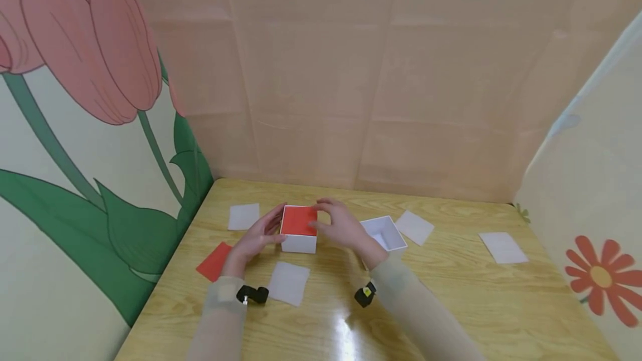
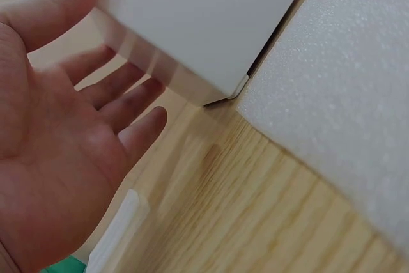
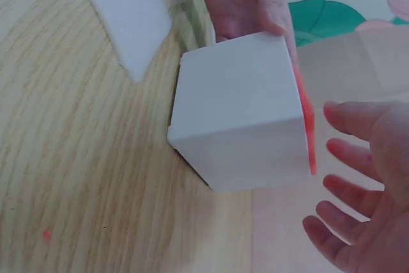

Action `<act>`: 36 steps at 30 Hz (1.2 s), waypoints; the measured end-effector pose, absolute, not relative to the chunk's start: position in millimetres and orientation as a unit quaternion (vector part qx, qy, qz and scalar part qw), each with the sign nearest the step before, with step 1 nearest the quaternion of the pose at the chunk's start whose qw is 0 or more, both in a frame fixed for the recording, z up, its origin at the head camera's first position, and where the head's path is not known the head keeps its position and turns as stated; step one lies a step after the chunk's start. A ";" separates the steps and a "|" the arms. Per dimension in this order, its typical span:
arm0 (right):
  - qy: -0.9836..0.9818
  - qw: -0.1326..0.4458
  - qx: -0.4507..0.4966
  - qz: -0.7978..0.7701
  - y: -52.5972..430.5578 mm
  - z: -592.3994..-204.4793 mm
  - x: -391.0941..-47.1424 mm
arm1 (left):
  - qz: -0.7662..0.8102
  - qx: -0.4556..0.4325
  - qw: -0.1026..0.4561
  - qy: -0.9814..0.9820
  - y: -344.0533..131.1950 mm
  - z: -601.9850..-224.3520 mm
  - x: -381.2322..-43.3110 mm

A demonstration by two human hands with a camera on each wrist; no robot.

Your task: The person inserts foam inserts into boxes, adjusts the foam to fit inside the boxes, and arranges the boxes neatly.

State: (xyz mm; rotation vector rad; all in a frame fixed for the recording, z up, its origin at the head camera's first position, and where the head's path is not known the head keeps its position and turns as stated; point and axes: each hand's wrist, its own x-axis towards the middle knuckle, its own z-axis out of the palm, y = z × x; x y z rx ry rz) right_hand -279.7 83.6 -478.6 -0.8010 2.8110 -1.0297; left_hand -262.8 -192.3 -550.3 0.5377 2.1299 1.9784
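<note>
In the head view a white box [image 1: 298, 244] stands on the table with a red square sheet [image 1: 298, 220] across its top. My left hand [image 1: 258, 238] holds the box at its left side, thumb at the front corner and fingers along the side. The left wrist view shows the fingertips of that hand [image 2: 70, 119] against the white wall. Over the right edge of the red sheet hovers my right hand [image 1: 343, 226], fingers spread. Seen from the right wrist, this hand [image 3: 370, 177] stands apart from the box [image 3: 239, 107], holding nothing.
Right of the box is an open white box [image 1: 397, 243], partly behind my right forearm. White foam sheets lie around: back left [image 1: 244, 216], in front [image 1: 289, 283], and several to the right [image 1: 503, 248]. A second red sheet [image 1: 214, 262] lies beside my left wrist.
</note>
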 end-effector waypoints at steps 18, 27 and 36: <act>0.929 0.035 -0.227 -0.290 72.8 -488.6 -283.3 | 0.666 0.177 0.093 0.719 -191.4 -550.8 -259.7; 0.931 0.005 -0.262 -0.254 53.3 -489.1 -290.9 | 0.664 0.179 0.094 0.720 -191.5 -548.9 -261.0; 0.934 0.039 -0.234 -0.269 49.1 -490.1 -287.9 | 0.665 0.180 0.096 0.719 -190.4 -549.2 -261.0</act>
